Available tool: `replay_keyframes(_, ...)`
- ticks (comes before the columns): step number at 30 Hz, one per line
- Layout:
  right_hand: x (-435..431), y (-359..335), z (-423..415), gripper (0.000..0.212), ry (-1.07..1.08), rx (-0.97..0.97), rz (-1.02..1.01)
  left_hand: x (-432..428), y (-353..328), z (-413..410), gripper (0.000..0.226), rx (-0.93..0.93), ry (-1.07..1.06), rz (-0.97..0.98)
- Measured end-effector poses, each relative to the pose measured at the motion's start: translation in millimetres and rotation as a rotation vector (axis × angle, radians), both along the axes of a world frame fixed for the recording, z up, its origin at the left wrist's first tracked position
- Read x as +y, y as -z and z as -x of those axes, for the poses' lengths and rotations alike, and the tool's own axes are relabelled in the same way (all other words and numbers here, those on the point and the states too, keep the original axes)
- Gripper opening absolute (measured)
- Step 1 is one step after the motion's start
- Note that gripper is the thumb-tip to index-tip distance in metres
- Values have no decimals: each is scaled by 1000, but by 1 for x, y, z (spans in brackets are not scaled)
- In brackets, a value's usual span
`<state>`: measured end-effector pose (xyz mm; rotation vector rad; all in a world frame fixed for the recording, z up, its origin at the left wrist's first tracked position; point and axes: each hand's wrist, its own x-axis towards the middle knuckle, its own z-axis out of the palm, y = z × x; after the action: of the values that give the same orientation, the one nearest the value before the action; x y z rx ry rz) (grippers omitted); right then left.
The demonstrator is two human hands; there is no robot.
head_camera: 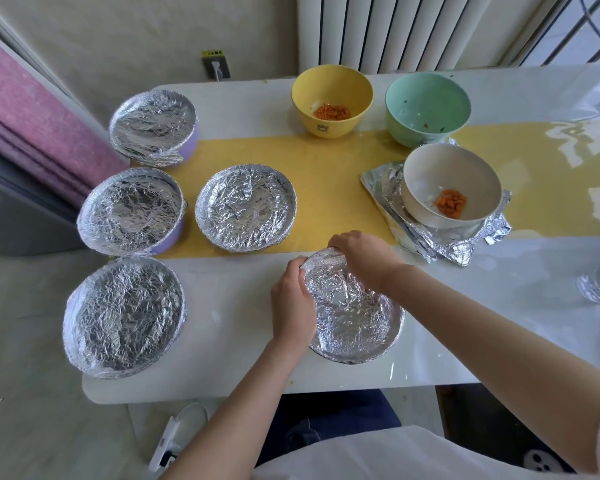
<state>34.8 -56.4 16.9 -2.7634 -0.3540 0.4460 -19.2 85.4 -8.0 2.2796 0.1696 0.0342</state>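
Evidently the job is capping a bowl [347,362] with foil [352,313]. The foil is thin, light and crinkly. It tears easily and keeps any crease, so it is probably best worked at the rim, never across the sagging middle. The bowl beneath looks stiff and light enough to skid on the glossy table [229,313]. It stands near the front edge, right of 4 covered bowls [125,317].

The left hand [293,303] cups the bowl's left rim, its fingers curled against the foil to steady it. The right hand [357,251] reaches over the far rim, its fingers bent down and pinching the foil edge against it. The bowl sits between both hands and touches each.
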Motion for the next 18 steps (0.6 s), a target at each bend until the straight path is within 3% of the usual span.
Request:
replay_keyframes(7,2,10,-5,11,-36,25,-92,-1,-2,3,21,12,25,12)
replay_keyframes(14,4,11,0,21,-57,-4,-160,-1,-7,9,42,68,84,62)
replay_keyframes(18,-11,3,11,32,77,-59,-258,4,-11,-3,39,36,128,70)
